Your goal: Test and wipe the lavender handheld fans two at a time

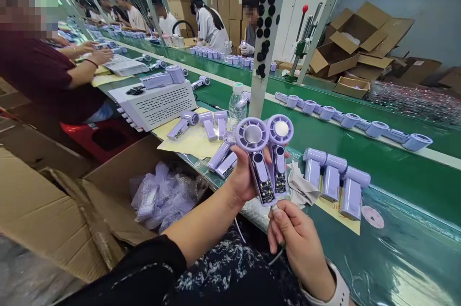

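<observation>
My left hand (242, 180) is closed around two lilac handheld fans, held upright side by side. The front fan (259, 164) has a round spoked head, and its handle shows a bare circuit board with small lights. Partly behind it is the second fan (281, 152), with a pale disc in its head. At the bottom of the front fan, my right hand (295, 226) pinches the plug of a charging cable (276, 257) against the handle's end. Whether the plug is fully in, I cannot tell. A crumpled grey cloth (301, 185) lies just beyond my hands.
Three lilac fans (351, 195) lie at right; others rest on yellow paper (190, 145) at left, near a water bottle (237, 104). A grey slotted box (154, 104) stands behind. A conveyor (382, 157) carries fan parts. Below is a carton (111, 195) of wrapped pieces. Co-workers sit along the line.
</observation>
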Motion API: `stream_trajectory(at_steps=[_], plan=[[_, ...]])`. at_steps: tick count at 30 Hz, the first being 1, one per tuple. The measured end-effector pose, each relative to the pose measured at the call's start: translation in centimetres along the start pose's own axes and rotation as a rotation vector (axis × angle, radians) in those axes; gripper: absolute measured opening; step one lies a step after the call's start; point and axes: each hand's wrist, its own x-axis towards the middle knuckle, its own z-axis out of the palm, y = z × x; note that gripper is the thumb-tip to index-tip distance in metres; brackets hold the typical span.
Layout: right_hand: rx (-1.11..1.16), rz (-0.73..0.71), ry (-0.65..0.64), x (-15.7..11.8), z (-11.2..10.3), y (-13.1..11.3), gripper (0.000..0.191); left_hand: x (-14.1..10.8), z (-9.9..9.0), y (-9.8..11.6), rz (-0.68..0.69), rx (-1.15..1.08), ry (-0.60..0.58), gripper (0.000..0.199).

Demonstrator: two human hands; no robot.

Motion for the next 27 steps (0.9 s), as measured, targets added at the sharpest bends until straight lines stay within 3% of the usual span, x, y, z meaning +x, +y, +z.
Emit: stream_trajectory(at_steps=[3,8,15,22,27], plan=[[-0.008,-0.013,-0.031,-0.1,-0.4,0.5,0.054,0.1,-0.2,-0.6,-0.076,-0.007,-0.01,0.077],[-0.055,-0.004,0.016,0.2,-0.8,0.5,0.056,0.5,-0.8,-1.5,-0.104,0.016,0.091,0.076],[0.249,0.062,0.171,0.6,1.1,1.5,0.054,0.5,-1.0,-2.3,-0.042,0.086,0.16,0.078],[-0.225,-0.199,0.063,0.7,-0.9,0.5,0.041,-0.1,-0.7,-1.8,0.019,0.006,0.146,0.078],[-0.279,-0.399,0.113,0.2,-0.5,0.3,0.029,-0.4,0.4,-1.3,0.009,-0.059,0.096,0.077]])
